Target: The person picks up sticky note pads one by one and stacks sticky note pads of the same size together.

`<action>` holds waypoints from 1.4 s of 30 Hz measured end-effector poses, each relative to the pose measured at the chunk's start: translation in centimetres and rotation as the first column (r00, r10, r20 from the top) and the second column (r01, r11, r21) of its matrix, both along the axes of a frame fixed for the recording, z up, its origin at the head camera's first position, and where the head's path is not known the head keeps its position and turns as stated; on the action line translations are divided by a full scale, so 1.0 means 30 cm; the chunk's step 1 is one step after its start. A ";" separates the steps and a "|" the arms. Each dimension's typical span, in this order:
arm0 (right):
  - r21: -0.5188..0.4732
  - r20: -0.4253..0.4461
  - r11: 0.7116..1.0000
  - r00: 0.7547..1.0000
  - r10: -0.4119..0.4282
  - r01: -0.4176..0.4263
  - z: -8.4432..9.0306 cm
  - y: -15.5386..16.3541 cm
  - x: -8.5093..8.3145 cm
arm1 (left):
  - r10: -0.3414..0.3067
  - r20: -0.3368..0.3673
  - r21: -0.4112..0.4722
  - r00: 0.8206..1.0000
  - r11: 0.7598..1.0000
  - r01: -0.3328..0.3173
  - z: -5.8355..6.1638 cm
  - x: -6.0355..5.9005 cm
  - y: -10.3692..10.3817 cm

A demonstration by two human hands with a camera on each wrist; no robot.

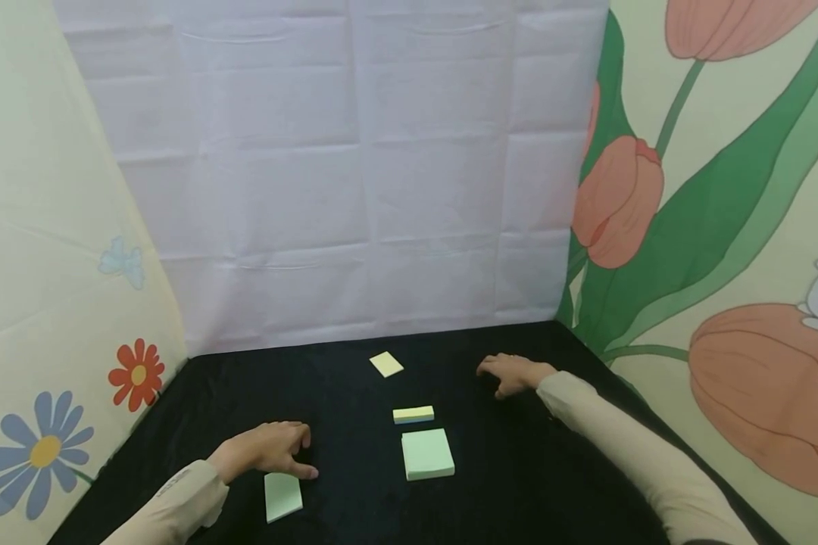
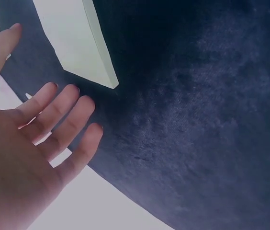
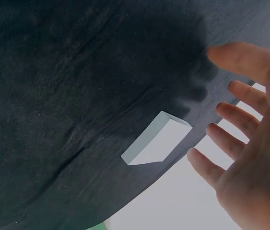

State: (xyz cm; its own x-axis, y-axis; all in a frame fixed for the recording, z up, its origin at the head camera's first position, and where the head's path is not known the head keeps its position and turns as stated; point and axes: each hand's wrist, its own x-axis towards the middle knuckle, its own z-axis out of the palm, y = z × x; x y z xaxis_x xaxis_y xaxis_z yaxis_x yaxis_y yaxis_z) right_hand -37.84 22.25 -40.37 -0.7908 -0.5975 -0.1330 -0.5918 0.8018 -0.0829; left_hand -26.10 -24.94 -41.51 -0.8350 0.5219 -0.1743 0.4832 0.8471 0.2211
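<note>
While the left hand [image 1: 270, 446] and right hand [image 1: 514, 374] hover loosely spread, gripping nothing, the smaller green pad [image 1: 283, 499] sits thumb-side of the left, the yellow pad [image 1: 386, 364] left of the right, both seemingly steady because they're lying flat!

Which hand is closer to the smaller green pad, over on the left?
The left. In the head view, the left hand is close by the smaller green pad, just past its far edge; the right hand is well away, farther back and to the right.
</note>
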 end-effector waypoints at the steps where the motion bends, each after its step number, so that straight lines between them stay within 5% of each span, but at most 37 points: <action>1: 0.005 0.009 1.000 1.000 -0.009 0.009 -0.001 0.002 0.000 | 0.004 0.008 0.002 1.000 1.000 -0.004 0.001 0.003 -0.001; 15: 0.021 0.055 0.996 0.995 -0.086 0.085 -0.024 0.030 -0.012 | 0.036 0.070 -0.015 0.997 0.999 -0.035 -0.015 0.013 -0.023; 31: 0.001 0.023 0.991 0.991 -0.135 0.135 -0.042 0.069 -0.017 | 0.083 0.148 -0.027 0.986 0.996 -0.080 -0.221 -0.132 -0.166; 38: 0.007 0.006 0.986 0.986 -0.165 0.165 -0.064 0.089 -0.033 | 0.071 0.163 -0.027 0.984 0.997 -0.068 -0.240 -0.140 -0.173; 42: -0.005 0.017 0.982 0.982 -0.188 0.188 -0.074 0.097 -0.044 | 0.083 0.165 -0.036 0.983 0.996 -0.078 -0.162 -0.082 -0.125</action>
